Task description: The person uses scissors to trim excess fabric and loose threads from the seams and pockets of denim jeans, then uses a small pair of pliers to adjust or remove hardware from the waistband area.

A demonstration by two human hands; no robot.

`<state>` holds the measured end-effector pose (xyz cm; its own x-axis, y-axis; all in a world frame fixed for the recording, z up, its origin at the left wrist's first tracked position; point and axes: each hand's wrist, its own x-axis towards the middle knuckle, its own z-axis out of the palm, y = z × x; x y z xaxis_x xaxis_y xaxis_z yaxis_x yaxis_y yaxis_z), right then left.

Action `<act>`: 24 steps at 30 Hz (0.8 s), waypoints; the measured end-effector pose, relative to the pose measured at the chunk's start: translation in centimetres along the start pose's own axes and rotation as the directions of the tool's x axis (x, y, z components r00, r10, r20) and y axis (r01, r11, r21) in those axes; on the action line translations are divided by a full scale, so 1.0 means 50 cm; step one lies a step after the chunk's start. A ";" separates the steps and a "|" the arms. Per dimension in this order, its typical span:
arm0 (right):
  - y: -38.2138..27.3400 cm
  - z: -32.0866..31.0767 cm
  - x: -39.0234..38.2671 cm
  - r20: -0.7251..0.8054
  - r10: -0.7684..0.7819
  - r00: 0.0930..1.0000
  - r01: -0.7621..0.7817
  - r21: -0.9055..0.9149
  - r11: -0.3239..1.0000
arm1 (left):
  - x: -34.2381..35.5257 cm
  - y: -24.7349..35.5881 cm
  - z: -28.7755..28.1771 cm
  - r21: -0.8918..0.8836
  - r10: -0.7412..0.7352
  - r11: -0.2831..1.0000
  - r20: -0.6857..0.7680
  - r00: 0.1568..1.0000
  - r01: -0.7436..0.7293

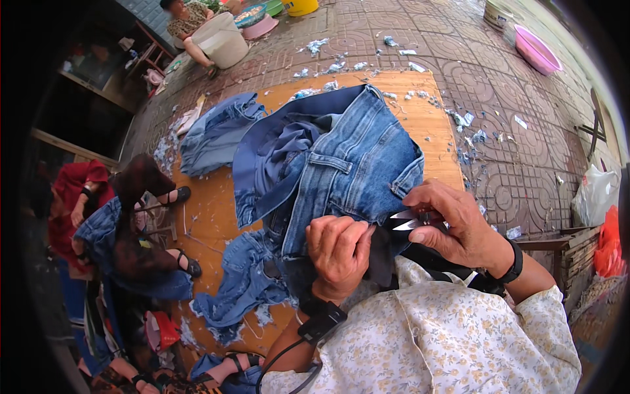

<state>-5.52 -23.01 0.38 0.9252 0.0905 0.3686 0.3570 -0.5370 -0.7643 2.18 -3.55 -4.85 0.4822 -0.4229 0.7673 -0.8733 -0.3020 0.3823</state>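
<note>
A pair of blue jeans [367, 154] is bunched in front of me, its waistband and belt loops turned up and its paler inner side showing. My left hand [340, 253] is closed on the near edge of the jeans, thumb pressed against the curled fingers. Just right of it, my right hand [453, 226] grips small thread snips [407, 224]. Their two pointed blades stand apart and point left toward my left hand. Dark cloth lies under the blades, and whether they touch it I cannot tell.
More denim garments [243, 282] lie on the wooden board [420, 92], among scraps and lint. To the left, seated people hold a denim piece [105, 226]. Farther off, another person [190, 26] sits by a white bucket [220, 41]. A pink basin [537, 51] stands far right.
</note>
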 end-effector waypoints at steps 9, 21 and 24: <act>0.002 0.022 0.007 -0.018 -0.224 0.974 0.197 -0.409 0.891 | 0.000 -0.008 0.000 -0.125 -0.051 0.991 0.007 0.999 0.051; 0.029 0.055 0.011 -0.044 -0.406 0.913 0.316 -0.556 0.769 | -0.010 0.002 -0.001 -0.207 -0.183 0.959 0.057 0.981 0.191; 0.030 0.056 0.012 -0.043 -0.423 0.905 0.326 -0.566 0.757 | -0.012 0.001 0.001 -0.200 -0.160 0.966 0.042 0.986 0.165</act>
<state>-4.06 -21.40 -2.04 0.6809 0.2727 0.6797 0.4992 -0.8519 -0.1584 1.82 -3.34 -5.31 0.6179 -0.4044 0.6743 -0.7781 -0.1908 0.5985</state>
